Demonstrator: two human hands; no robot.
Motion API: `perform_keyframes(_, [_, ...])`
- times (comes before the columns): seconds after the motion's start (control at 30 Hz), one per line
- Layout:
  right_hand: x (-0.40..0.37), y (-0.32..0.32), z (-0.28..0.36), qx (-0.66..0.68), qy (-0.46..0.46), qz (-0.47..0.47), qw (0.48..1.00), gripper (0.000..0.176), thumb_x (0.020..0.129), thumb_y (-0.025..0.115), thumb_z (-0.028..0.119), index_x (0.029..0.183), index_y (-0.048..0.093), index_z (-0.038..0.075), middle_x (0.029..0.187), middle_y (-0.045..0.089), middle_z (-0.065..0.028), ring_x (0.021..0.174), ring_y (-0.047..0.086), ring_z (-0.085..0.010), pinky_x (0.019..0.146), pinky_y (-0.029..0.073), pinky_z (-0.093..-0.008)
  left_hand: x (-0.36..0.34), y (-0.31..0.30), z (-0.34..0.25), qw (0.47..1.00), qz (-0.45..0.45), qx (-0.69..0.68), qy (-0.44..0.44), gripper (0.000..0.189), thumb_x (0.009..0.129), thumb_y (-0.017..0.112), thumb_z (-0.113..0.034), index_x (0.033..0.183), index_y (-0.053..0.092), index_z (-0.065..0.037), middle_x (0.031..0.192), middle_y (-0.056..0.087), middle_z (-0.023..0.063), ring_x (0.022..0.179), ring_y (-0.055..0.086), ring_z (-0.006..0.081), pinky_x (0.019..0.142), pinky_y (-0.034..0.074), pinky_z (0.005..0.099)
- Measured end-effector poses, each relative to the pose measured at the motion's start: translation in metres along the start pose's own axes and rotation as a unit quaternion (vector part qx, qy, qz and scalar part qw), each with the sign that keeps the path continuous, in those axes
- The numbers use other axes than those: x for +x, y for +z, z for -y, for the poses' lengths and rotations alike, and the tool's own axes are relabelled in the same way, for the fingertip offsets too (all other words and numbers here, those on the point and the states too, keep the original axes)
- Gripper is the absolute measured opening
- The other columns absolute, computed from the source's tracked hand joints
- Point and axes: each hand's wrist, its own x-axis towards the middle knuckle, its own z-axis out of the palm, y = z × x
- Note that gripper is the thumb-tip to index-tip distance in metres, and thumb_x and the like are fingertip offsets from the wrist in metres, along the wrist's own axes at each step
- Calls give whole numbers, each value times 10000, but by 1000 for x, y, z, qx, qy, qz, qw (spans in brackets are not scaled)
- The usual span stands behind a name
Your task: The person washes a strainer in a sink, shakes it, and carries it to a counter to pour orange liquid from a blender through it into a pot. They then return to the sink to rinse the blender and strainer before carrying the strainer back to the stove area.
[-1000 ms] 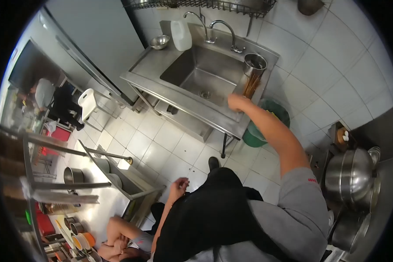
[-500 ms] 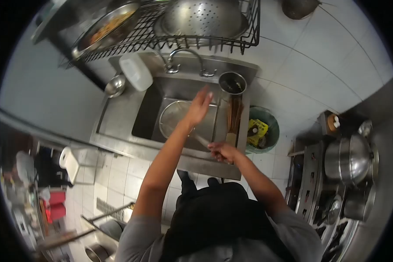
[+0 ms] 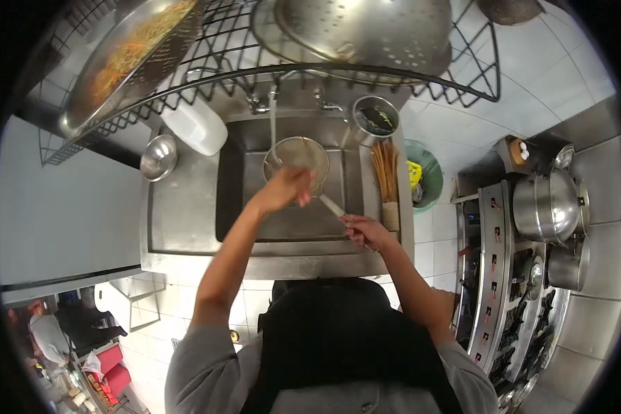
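My right hand (image 3: 366,231) is closed on the handle of a round mesh strainer (image 3: 293,148), which it holds over the sink basin (image 3: 310,224). The strainer's bowl sits under the faucet (image 3: 259,103), and a stream of water (image 3: 273,127) falls into it. Over the near rim of the strainer is my left hand (image 3: 288,188), slightly blurred, its fingers loosely bent and apart with nothing visible in them. To the right of the basin lies a bundle of thin brown sticks (image 3: 386,172), bound at its near end. Behind it stands a metal pot (image 3: 375,117) with dark contents.
Overhead, a black wire rack (image 3: 366,71) holds a large colander (image 3: 372,34) and a tray of shredded food (image 3: 127,58). A white plastic container (image 3: 196,127) and a metal bowl (image 3: 159,158) stand left of the basin. To the right are a green bin (image 3: 429,176) and a stove (image 3: 490,269).
My left hand has drawn back from beyond the strainer to its near rim, its fingers bending. Water now runs from the faucet. The view has shifted closer to the rack.
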Motion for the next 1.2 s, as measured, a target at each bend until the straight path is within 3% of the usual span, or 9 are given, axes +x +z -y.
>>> perform_keyframes(0.17, [81, 13, 1, 43, 29, 47, 998, 260, 966, 535, 134, 1217, 506, 72, 760, 516, -11, 465, 357, -47, 424, 299, -220, -161, 23, 69, 975, -179, -82, -100, 387, 989, 538, -289, 1091, 616, 76, 688, 642, 69, 635, 618, 123, 599, 498, 271])
perform_keyframes(0.27, [101, 15, 16, -3, 91, 83, 992, 325, 966, 522, 115, 1288, 489, 82, 750, 514, -6, 473, 344, -52, 421, 302, -217, -227, 46, 104, 966, -181, -115, -142, 330, 988, 543, -254, 1075, 620, 55, 736, 644, 90, 640, 616, 136, 599, 502, 272])
perform_keyframes(0.43, [119, 14, 53, -267, 65, 0, 962, 421, 946, 551, 128, 1357, 483, 65, 764, 518, -22, 497, 369, -82, 411, 309, -219, -266, 67, 111, 952, -231, -108, -167, 291, 972, 568, -219, 1100, 612, 39, 742, 627, 69, 669, 601, 130, 613, 496, 271])
perform_keyframes(0.67, [163, 70, 149, -526, 105, 52, 843, 272, 913, 585, 114, 1172, 598, 29, 739, 615, -66, 446, 504, -112, 395, 404, -261, -256, 67, 94, 950, -236, -82, -189, 255, 957, 582, -198, 1058, 607, 34, 756, 630, 77, 684, 593, 126, 640, 485, 269])
perform_keyframes(0.73, [179, 84, 163, -504, 122, 41, 854, 114, 859, 579, 46, 970, 583, 21, 729, 609, -69, 428, 499, -111, 365, 382, -234, -250, 64, 94, 960, -203, -95, -169, 283, 959, 592, -236, 1053, 607, 31, 785, 638, 78, 719, 606, 135, 673, 495, 271])
perform_keyframes(0.87, [168, 89, 174, -449, 105, 57, 885, 135, 889, 588, 82, 1006, 607, 17, 784, 634, -95, 483, 526, -118, 407, 428, -248, -231, 59, 75, 950, -165, -171, -202, 495, 975, 533, -392, 1204, 552, 47, 899, 651, 120, 850, 616, 212, 777, 476, 335])
perform_keyframes(0.93, [146, 88, 144, -429, 79, 40, 899, 172, 910, 586, 116, 1057, 610, 29, 767, 622, -73, 498, 525, -111, 432, 434, -257, -205, 60, 92, 861, -175, -457, -142, 555, 980, 473, -488, 1151, 553, 34, 962, 662, 163, 869, 648, 239, 788, 517, 350])
perform_keyframes(1.07, [99, 66, 41, -180, 15, 80, 980, 275, 942, 607, 222, 1164, 609, 59, 818, 623, -58, 572, 553, -106, 487, 455, -267, -100, 53, 97, 786, -152, -593, -86, 604, 989, 417, -514, 1210, 489, 43, 1113, 622, 221, 983, 621, 283, 848, 497, 396])
perform_keyframes(1.2, [41, 104, 10, -135, -37, 22, 990, 300, 953, 598, 295, 1106, 594, 36, 813, 635, -37, 584, 578, -138, 538, 517, -306, -27, 49, 138, 741, -116, -652, -109, 428, 1014, 411, -345, 1229, 450, 24, 954, 559, 137, 840, 552, 246, 770, 467, 408])
